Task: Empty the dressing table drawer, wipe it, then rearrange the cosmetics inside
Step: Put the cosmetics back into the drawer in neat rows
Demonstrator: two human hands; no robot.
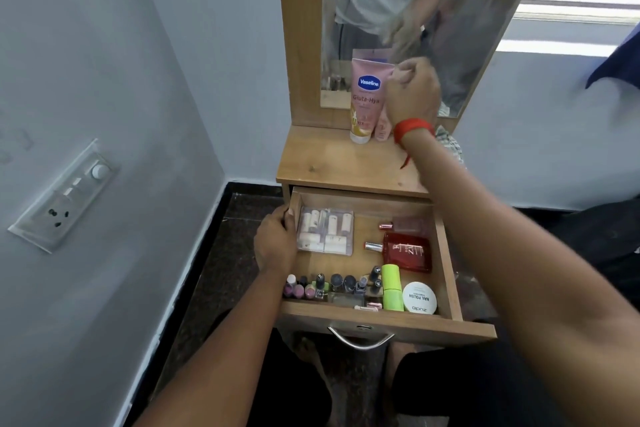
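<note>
I see the open wooden drawer (pixel 446 246) pulled out below the wooden counter (pixel 332 163) — cosmetics are inside: a clear pouch of small tubes (pixel 325 230), a red perfume bottle (pixel 408 252), nail polish bottles (pixel 325 286). My left hand (pixel 275 243) grips the drawer's left wall. My right hand (pixel 412 94) is closed beside the pink Vaseline tube (pixel 367 97) — what it holds, I cannot tell.

Right hand (pixel 412 94): closed in front of the mirror (pixel 398 10); whatever it holds cannot be seen.
Small tube (pixel 382 126): mostly hidden behind that hand and the Vaseline tube (pixel 366 100).
Checked cloth (pixel 450 146): largely covered by the right forearm.
Mirror reflection: blurred, torso cut off by the top edge.
Nail polish bottles (pixel 332 286): labels too small to read.
Dark cloth (pixel 616 62): cropped at the right edge.
</note>
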